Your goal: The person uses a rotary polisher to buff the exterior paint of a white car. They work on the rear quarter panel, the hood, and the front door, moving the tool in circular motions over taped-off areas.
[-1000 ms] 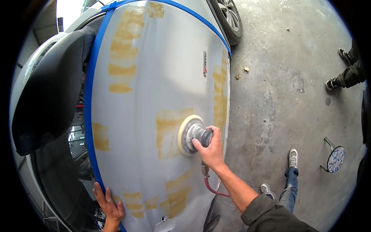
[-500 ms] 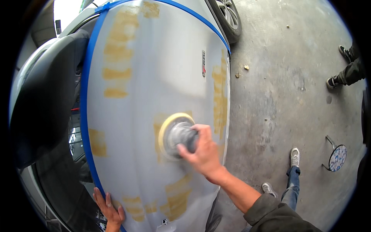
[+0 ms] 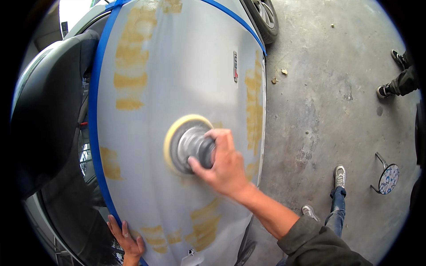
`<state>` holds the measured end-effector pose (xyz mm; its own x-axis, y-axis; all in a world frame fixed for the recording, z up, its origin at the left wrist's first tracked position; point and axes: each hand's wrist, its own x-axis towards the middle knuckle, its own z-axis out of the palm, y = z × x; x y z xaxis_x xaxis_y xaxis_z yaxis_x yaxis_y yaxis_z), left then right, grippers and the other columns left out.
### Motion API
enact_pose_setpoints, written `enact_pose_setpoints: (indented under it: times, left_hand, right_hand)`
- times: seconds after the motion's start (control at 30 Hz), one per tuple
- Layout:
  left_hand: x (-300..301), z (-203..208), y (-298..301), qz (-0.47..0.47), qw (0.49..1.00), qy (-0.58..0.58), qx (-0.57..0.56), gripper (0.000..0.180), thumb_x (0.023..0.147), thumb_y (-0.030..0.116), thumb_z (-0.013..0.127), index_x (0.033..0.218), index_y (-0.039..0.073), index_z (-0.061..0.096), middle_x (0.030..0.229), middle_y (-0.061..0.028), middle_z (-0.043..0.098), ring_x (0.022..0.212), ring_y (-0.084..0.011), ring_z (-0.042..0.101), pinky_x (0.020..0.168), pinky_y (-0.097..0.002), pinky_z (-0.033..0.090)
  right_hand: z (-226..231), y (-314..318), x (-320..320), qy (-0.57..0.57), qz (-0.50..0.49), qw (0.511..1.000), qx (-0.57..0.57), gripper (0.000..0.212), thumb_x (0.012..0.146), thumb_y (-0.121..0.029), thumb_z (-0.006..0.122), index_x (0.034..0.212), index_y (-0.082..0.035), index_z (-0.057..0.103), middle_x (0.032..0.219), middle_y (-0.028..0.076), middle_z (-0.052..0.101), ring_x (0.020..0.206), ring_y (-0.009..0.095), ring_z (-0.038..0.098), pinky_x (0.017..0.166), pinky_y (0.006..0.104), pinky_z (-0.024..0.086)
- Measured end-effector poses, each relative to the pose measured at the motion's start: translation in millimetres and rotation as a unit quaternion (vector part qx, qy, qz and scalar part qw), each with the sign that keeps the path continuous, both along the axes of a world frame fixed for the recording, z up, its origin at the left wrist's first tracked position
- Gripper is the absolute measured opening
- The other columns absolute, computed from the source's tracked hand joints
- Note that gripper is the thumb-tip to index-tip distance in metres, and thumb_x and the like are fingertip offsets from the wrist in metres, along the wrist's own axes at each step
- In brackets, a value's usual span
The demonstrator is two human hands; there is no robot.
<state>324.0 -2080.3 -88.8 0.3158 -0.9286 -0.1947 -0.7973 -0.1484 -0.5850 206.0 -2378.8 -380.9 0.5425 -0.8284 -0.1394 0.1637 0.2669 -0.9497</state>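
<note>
My right hand [image 3: 226, 166] is closed round the grey body of a round sander [image 3: 193, 144] with a yellow-edged disc. The disc lies on a grey car body panel [image 3: 177, 84] and looks smeared by motion. It partly covers one yellowish-brown patch in the middle. More such patches [image 3: 131, 80] mark the panel's left side, right edge and lower part. At lower left, my left hand [image 3: 128, 243] rests with fingers spread on the panel's edge, over blue masking tape [image 3: 94, 111]. Nothing is held in it.
A black side mirror [image 3: 57, 111] juts out at the left. Far right of the panel sits a wheel [image 3: 267, 21]. On the concrete floor [image 3: 310, 88] are a round stool [image 3: 388, 179], jeans-clad legs [image 3: 338, 206] and another person's dark-trousered legs [image 3: 404, 84].
My right hand has moved the sander left and slightly away from me across the panel, uncovering part of the middle patch's right side. My left hand stays in place.
</note>
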Motion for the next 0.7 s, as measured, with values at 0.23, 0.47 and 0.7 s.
enact_pose_setpoints:
  times: [0.23,0.47,0.7]
  left_hand:
    - [-5.3,3.3,-5.2,0.001,1.000,-0.007,0.005,0.068,0.101,0.040,0.042,0.157,0.002,0.035,0.162,-0.0376,0.023,0.151,-0.0538,0.025,0.123,-0.0625,0.014]
    - [0.5,1.8,1.3,0.005,1.000,0.005,-0.001,0.071,0.099,0.041,0.044,0.158,0.004,0.035,0.160,-0.0391,0.025,0.149,-0.0562,0.026,0.121,-0.0654,0.015]
    - [-1.3,2.9,-0.5,-0.002,1.000,-0.002,0.001,0.070,0.100,0.042,0.044,0.158,0.004,0.035,0.160,-0.0395,0.025,0.149,-0.0565,0.027,0.121,-0.0657,0.016]
  right_hand:
    - [-50.5,-27.4,13.3,0.008,-0.069,0.998,0.001,0.057,0.083,-0.028,0.080,0.124,-0.006,0.048,0.110,0.013,0.051,0.075,0.027,0.060,0.065,0.0438,0.053]
    - [-10.6,36.0,-10.1,-0.025,-0.074,0.993,-0.090,0.058,0.084,-0.032,0.079,0.128,-0.010,0.047,0.116,0.013,0.053,0.076,0.029,0.063,0.063,0.0435,0.056]
    - [-51.1,-23.2,10.4,0.032,-0.076,0.997,-0.004,0.060,0.083,-0.030,0.080,0.128,-0.010,0.047,0.117,0.014,0.053,0.084,0.033,0.066,0.067,0.0458,0.057]
